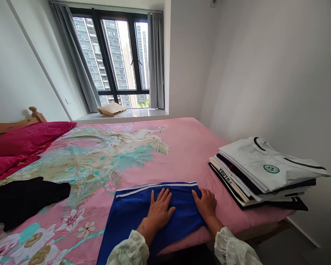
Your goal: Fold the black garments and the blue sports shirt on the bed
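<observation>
Spread over the near edge of the bed is a blue garment with white stripes along its far border; its lower part runs out of the bottom of the view. My left hand lies flat on the middle of the cloth, fingers stretched forward. At the right edge of the garment rests my right hand, its thumb apart on the blue fabric and its fingers slightly bent. Neither hand visibly grasps the cloth.
To the right stands a stack of folded clothes, a white shirt with a green round badge on top. A black garment lies at left near red pillows. The patterned pink bedsheet reaches towards a window ledge holding a beige cloth item.
</observation>
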{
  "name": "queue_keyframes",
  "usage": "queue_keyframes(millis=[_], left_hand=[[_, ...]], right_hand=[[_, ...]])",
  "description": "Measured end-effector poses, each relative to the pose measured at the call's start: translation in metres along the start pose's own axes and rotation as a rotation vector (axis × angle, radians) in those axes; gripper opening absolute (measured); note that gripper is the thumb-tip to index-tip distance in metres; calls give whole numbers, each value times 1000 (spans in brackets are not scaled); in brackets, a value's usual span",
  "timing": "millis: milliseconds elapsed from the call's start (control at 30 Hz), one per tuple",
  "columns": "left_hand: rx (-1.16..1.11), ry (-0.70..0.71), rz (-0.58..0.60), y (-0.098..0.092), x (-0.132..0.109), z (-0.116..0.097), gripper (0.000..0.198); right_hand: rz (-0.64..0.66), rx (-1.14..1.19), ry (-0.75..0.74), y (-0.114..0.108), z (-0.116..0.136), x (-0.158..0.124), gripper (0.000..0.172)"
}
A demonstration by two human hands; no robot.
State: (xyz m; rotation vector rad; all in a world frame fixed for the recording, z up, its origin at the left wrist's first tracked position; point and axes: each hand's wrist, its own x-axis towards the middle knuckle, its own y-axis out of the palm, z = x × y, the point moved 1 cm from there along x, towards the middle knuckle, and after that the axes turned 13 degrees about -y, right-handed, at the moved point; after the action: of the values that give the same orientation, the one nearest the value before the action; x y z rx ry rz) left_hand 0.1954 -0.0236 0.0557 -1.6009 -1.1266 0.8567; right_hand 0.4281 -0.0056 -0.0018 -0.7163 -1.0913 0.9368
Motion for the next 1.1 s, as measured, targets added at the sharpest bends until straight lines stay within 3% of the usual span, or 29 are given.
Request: queue_keyframes(millis=[100, 200, 300, 433, 567, 867, 967, 1100], left_hand=[[64, -118, -3, 13, 14, 19, 72], [113, -326, -73, 14, 17, 45, 79], [113, -484, -99, 1, 18, 69, 62], [125, -445, -83, -29, 23, 87, 42], [133, -349, -45, -48, 30, 85, 38], [118, -427, 68, -49, 62, 75, 28], [119, -422, 26, -50, 64, 70, 19], [85, -395, -56, -47, 48, 63, 20]], right_hand=[[-15, -2, -8, 3, -1, 0, 45], [-39, -5, -17, 5, -2, -1, 46], [-60, -9, -38, 6, -4, -1, 45], [-57, 9, -67, 5, -4, -1, 39], [-50, 25, -71, 4, -4, -2, 36], [-54, 54, -61, 8, -4, 0, 39], [-58, 92, -51, 9, -4, 1, 41], [-73, 188, -43, 7, -5, 1, 39]])
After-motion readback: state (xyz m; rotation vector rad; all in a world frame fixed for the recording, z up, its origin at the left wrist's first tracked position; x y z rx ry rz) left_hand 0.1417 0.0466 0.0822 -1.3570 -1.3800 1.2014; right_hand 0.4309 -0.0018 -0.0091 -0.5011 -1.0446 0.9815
